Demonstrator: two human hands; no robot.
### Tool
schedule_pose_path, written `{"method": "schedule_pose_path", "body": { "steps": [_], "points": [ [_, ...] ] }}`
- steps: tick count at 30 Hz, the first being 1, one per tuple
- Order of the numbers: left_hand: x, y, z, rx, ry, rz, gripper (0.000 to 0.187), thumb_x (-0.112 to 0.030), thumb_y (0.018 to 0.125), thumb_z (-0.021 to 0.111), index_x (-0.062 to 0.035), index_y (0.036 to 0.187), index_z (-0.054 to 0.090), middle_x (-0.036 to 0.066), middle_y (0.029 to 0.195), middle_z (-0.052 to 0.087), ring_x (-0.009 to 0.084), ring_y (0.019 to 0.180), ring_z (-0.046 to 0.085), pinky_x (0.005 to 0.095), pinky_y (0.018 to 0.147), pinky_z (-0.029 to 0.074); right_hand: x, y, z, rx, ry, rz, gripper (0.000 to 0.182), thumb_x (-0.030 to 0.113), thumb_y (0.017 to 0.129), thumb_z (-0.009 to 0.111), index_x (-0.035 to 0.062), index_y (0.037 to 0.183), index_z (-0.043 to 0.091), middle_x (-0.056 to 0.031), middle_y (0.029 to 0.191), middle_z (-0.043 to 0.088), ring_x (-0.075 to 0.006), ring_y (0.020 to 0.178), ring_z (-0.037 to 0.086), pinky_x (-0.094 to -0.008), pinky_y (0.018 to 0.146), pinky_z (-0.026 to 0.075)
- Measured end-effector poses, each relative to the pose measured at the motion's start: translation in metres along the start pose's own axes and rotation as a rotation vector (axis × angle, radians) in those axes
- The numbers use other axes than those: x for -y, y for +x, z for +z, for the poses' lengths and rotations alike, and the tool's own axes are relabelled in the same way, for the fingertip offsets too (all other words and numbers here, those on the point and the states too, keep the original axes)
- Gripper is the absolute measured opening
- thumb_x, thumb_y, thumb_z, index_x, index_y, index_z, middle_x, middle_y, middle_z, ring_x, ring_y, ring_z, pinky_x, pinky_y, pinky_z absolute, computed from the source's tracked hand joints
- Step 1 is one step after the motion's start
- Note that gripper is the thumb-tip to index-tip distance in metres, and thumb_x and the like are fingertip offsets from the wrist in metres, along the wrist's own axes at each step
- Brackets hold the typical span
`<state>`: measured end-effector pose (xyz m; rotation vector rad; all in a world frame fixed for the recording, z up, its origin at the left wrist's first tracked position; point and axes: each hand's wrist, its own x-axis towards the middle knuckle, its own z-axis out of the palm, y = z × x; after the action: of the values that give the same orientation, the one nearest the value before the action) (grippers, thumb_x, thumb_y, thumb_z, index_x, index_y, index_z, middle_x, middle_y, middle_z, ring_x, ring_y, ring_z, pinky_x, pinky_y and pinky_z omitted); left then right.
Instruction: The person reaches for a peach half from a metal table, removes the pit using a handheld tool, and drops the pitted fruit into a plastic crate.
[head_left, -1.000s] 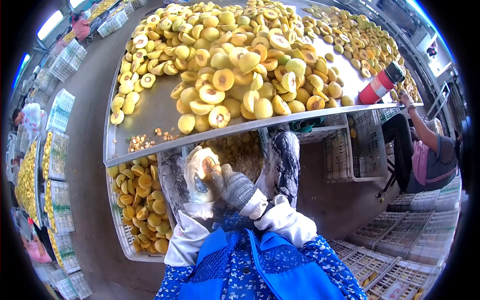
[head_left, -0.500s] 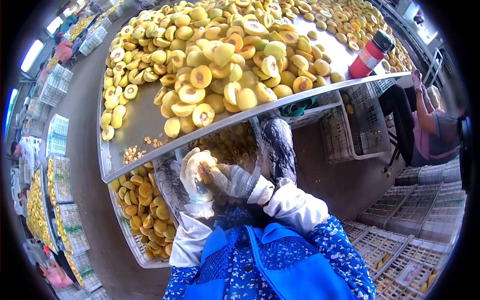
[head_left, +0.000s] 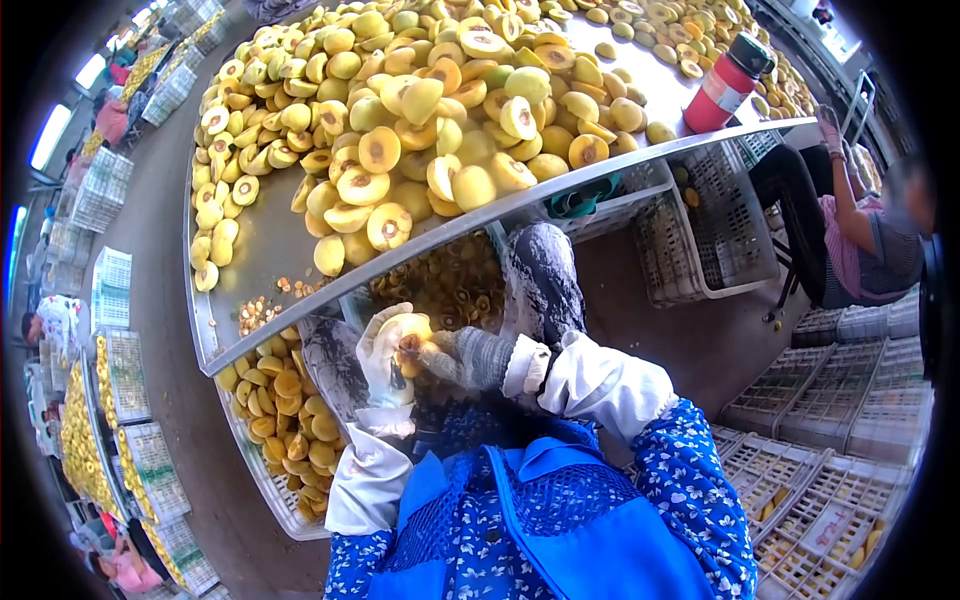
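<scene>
My left hand (head_left: 378, 355), in a pale glove, is closed around a yellow peach half (head_left: 408, 326), cut side turned toward my other hand. Fingers bent, my right hand (head_left: 468, 358) in a grey knitted glove presses at the middle of that half. Something small and dark shows between the hands; what the right fingers grip is too hidden to name. Both hands are above my lap, in front of the metal table (head_left: 262, 232). Beneath them, between my knees, a container holds brownish pits and scraps (head_left: 450, 275).
Many halved peaches (head_left: 400, 110) are heaped on the table, with a red bottle (head_left: 715, 95) near its edge. A crate of peach halves (head_left: 295, 410) stands at my left. Crates (head_left: 830, 400) line the right, where a co-worker (head_left: 870, 230) sits.
The view has shifted slightly, so the table appears a little further left and up. My right hand's fingers have moved a bit on the peach half, which stays in my left hand.
</scene>
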<state>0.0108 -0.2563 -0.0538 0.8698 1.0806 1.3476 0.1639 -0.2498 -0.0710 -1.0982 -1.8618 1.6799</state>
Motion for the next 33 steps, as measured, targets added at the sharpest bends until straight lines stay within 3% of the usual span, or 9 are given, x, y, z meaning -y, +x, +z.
{"method": "schedule_pose_path", "body": {
  "steps": [3,5,7,9,13,18,21,29,33],
  "points": [
    [0.006,-0.001,0.004,-0.136,-0.054,0.04,0.026,-0.01,0.084,0.058,0.0075,0.103,0.059,0.013,0.086,0.065,0.0158,0.072,0.063,0.0231,0.066,0.052,0.022,-0.008,0.0,-0.034,0.039,0.094,0.04,0.04,0.093,0.045,0.0023,0.096,0.059,-0.019,0.072,0.063,-0.0328,0.07,0.064,-0.0405,0.062,0.047],
    [0.008,0.001,0.011,-0.211,-0.079,0.086,0.026,-0.009,0.084,0.058,0.0077,0.104,0.059,0.012,0.085,0.065,0.0147,0.07,0.062,0.0225,0.064,0.051,-0.026,0.008,0.029,-0.205,-0.034,-0.143,0.036,0.035,0.093,0.047,0.0019,0.093,0.06,-0.0203,0.074,0.063,-0.0331,0.071,0.063,-0.0397,0.062,0.047],
    [0.006,0.0,0.015,-0.252,-0.094,0.12,0.026,-0.008,0.084,0.059,0.0077,0.105,0.058,0.012,0.085,0.065,0.0137,0.069,0.061,0.0222,0.063,0.05,-0.013,0.003,0.027,-0.239,0.073,-0.188,0.032,0.031,0.093,0.05,0.0013,0.091,0.06,-0.0186,0.074,0.063,-0.0296,0.067,0.062,-0.0394,0.062,0.046],
    [0.014,-0.001,0.006,-0.225,-0.11,0.117,0.027,-0.008,0.083,0.06,0.0073,0.106,0.058,0.013,0.087,0.065,0.0147,0.071,0.062,0.0219,0.065,0.051,-0.007,-0.001,0.023,-0.212,0.171,-0.205,0.03,0.03,0.093,0.051,0.0016,0.091,0.06,-0.0161,0.072,0.063,-0.0263,0.065,0.061,-0.0386,0.061,0.046],
    [-0.003,-0.005,0.011,-0.094,-0.118,0.106,0.032,-0.014,0.082,0.062,0.0064,0.107,0.058,0.015,0.09,0.066,0.0161,0.074,0.063,0.0227,0.068,0.051,0.017,-0.006,-0.002,0.083,0.313,0.193,0.04,0.04,0.094,0.046,0.004,0.097,0.062,-0.0094,0.073,0.064,-0.0197,0.07,0.06,-0.0347,0.063,0.048],
    [-0.013,-0.005,-0.002,0.165,0.002,-0.023,0.035,-0.018,0.081,0.059,0.0064,0.107,0.058,0.015,0.092,0.066,0.0177,0.081,0.064,0.0262,0.075,0.051,0.013,-0.009,-0.02,0.254,0.311,0.051,0.045,0.046,0.091,0.047,0.0044,0.096,0.064,-0.0059,0.071,0.063,-0.0134,0.057,0.058,-0.0268,0.052,0.048],
    [-0.007,-0.001,-0.009,0.23,0.032,-0.038,0.036,-0.018,0.08,0.06,0.0063,0.106,0.058,0.015,0.093,0.066,0.018,0.081,0.063,0.0263,0.075,0.051,0.018,-0.012,-0.022,0.3,0.379,0.26,0.045,0.046,0.091,0.048,0.0043,0.095,0.064,-0.0054,0.071,0.063,-0.0129,0.061,0.059,-0.0271,0.056,0.048],
    [-0.011,0.001,-0.009,0.31,0.246,-0.037,0.036,-0.014,0.079,0.061,0.0077,0.107,0.058,0.015,0.094,0.066,0.0183,0.085,0.064,0.0253,0.077,0.051,0.002,-0.019,0.003,0.112,0.292,0.085,0.043,0.043,0.093,0.046,0.0046,0.095,0.066,-0.0036,0.064,0.059,-0.0134,0.062,0.054,-0.0304,0.059,0.045],
    [-0.014,-0.003,0.002,0.212,0.035,0.023,0.036,-0.015,0.08,0.06,0.008,0.108,0.057,0.016,0.094,0.066,0.0186,0.084,0.064,0.0256,0.076,0.052,0.022,-0.025,0.001,0.192,0.643,0.28,0.047,0.049,0.09,0.051,0.0067,0.074,0.062,-0.0019,0.056,0.053,-0.01,0.048,0.047,-0.0251,0.045,0.037]
  ]
}}
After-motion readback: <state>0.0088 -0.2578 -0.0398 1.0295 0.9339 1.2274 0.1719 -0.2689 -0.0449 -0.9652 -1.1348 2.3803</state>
